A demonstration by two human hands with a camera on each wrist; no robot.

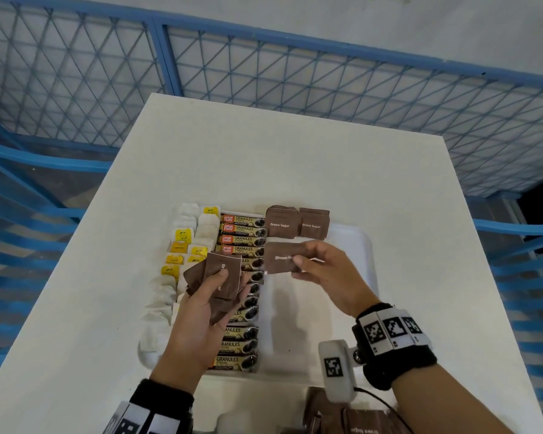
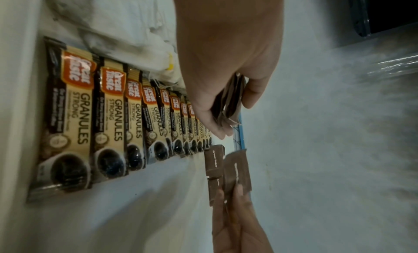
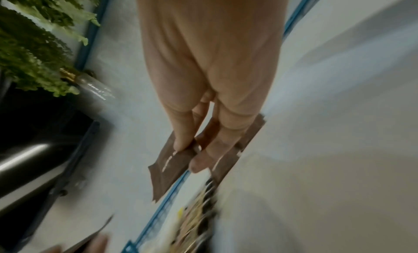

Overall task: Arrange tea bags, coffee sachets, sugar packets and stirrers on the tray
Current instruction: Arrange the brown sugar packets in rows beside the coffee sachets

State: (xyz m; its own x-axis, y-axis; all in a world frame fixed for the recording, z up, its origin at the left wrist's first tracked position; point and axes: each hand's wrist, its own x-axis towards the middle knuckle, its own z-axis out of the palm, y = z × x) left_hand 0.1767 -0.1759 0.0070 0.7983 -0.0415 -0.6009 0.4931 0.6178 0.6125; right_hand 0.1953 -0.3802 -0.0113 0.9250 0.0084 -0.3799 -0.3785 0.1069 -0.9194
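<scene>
— Sugar packets (image 1: 297,225): sitting two piles deep at tray's (image 1: 355,242) far end; tea bags (image 1: 182,242), coffee sachets (image 1: 242,242) already lined up?

— Yes; right hand (image 1: 322,274) pinching one packet (image 1: 279,257) above tray; left hand (image 1: 198,303) clutching spare packets (image 1: 220,274); stirrers not showing.

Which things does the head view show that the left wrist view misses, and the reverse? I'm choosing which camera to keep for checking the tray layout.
Only the head view shows the yellow-tagged tea bags in their rows, the tray's bare right part and spare sugar packets at the near table edge. Only the left wrist view shows the edges of the packets stacked in the left hand. Both show the coffee sachets in a row, two brown sugar packets laid on the tray, and the right hand pinching a sugar packet.
</scene>
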